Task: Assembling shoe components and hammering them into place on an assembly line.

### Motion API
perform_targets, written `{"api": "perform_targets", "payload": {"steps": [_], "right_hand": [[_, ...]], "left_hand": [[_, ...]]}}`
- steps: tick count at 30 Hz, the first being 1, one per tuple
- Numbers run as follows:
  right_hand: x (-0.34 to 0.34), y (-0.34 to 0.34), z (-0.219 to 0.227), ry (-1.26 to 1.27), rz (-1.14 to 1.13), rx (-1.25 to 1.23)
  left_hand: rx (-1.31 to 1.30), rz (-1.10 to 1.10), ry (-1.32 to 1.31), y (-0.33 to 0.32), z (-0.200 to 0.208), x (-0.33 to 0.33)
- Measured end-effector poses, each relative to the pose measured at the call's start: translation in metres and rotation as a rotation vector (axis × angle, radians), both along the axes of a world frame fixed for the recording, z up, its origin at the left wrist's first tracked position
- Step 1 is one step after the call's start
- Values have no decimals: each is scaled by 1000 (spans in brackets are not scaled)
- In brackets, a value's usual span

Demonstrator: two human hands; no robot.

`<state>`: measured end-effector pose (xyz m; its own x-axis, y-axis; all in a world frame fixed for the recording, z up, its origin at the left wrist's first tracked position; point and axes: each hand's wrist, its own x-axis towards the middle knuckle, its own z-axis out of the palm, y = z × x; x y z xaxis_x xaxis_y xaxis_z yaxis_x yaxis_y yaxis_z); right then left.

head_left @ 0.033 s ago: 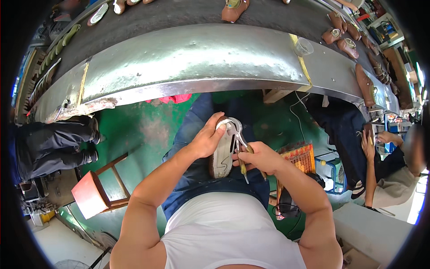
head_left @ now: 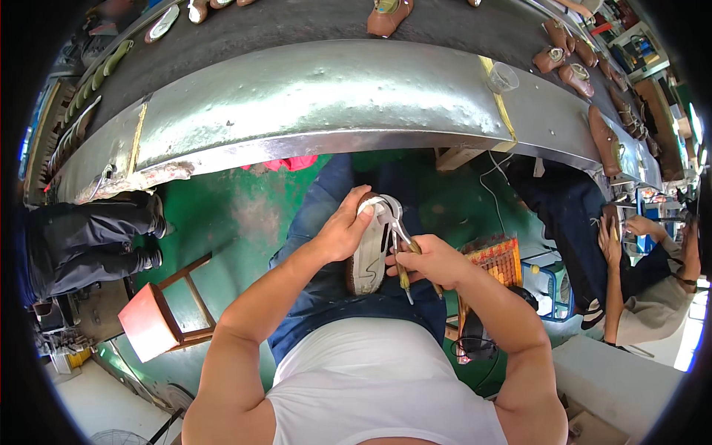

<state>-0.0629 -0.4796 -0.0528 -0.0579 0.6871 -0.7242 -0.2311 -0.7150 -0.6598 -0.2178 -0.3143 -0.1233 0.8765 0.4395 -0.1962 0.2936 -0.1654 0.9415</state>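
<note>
A shoe (head_left: 365,268) with a pale sole facing up and brown upper edges rests on my lap. Around its far end, my left hand (head_left: 343,228) is closed, thumb pressed on the underside. My right hand (head_left: 430,261) grips metal pincers (head_left: 395,216), whose curved jaws sit at the shoe's far end beside my left thumb. Whether the jaws bite on material is too small to tell. A thin pointed tool (head_left: 403,280) with a yellowish handle also sticks out from under the fingers of my right hand.
A metal-edged conveyor bench (head_left: 319,96) crosses ahead, carrying brown shoes (head_left: 390,16) and a clear cup (head_left: 503,77). A reddish stool (head_left: 150,320) stands left, near another person's legs (head_left: 96,241). At right are an orange woven seat (head_left: 495,261) and a co-worker's hands (head_left: 610,236).
My hands, the shoe and the pincers hold the same position. Only the co-worker at the right edge appears slightly shifted.
</note>
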Motion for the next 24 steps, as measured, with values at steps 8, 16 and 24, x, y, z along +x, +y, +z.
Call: {"api": "perform_targets", "payload": {"steps": [8,16,24], "right_hand": [[7,19,-18,-309,136,80],[-9,7,-72,-873,51,435],[-4,-7,-42,-785,169,287]], "left_hand": [[48,138,96,2,0,5],[-20,-287,85,57,1,4],[-463,-349,-17,50,-1,6]]}}
